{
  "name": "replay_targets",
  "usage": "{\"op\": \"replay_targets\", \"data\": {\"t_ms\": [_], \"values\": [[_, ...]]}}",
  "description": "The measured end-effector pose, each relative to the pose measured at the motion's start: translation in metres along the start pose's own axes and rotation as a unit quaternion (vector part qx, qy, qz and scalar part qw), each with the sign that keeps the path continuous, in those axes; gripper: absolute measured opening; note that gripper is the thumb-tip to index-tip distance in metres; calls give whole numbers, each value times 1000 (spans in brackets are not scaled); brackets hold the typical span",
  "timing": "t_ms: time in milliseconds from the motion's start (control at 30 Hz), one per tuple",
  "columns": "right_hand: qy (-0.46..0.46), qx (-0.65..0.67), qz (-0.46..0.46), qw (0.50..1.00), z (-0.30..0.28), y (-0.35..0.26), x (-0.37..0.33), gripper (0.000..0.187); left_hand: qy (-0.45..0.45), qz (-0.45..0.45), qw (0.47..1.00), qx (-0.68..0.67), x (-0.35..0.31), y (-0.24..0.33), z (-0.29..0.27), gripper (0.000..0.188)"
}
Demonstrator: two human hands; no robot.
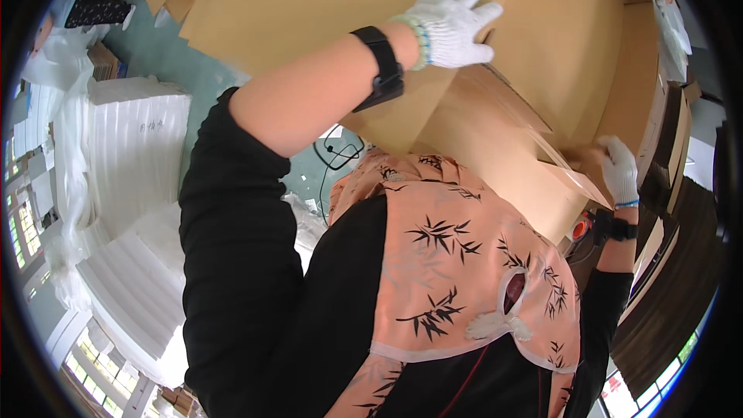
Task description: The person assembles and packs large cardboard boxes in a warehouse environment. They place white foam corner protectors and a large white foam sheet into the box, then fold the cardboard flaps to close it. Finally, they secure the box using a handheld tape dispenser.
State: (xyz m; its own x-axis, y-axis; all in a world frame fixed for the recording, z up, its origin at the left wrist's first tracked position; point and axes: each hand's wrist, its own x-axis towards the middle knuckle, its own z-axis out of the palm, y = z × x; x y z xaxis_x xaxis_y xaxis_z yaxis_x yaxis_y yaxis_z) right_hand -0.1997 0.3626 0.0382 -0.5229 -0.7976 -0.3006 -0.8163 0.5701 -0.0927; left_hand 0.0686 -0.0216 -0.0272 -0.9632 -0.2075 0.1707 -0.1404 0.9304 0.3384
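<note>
One spread left hand (453, 25), one bent right hand (620, 170), at the cardboard box (569, 46) ahead.
My left grips nothing; whether my right holds the near flap (586, 186) I cannot tell. A flat left palm should steady the box. White foam (139, 147) stands left.

Bright daylight; the windows (99, 356) along the lower rim are blown out, and the foam (143, 170) glares white toward its lower end. Shadows on the cardboard (309, 15) are soft, the right hand (619, 172) slightly blurred. Edges bend toward a black, rounded border
</note>
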Motion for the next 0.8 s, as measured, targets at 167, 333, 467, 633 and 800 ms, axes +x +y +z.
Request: {"op": "replay_targets", "data": {"t_ms": [167,333,467,633,800], "values": [[30,11,-7,999,27,48,-74,17,-37,51,997,44,8,15,-5,46],[0,-129,-78,989,75,81,-70,34,-48,150,984,79,11,57,0,21],[232,69,-83,967,56,53,-85,32,-117,71,985,104,-5,72,-38,39],[499,39,147,853,25,84,-164,28,-129,-12,976,177,-34,65,-50,57],[443,-294,525,665,34,135,-327,36,-130,-26,974,186,-29,75,-29,59]]}}
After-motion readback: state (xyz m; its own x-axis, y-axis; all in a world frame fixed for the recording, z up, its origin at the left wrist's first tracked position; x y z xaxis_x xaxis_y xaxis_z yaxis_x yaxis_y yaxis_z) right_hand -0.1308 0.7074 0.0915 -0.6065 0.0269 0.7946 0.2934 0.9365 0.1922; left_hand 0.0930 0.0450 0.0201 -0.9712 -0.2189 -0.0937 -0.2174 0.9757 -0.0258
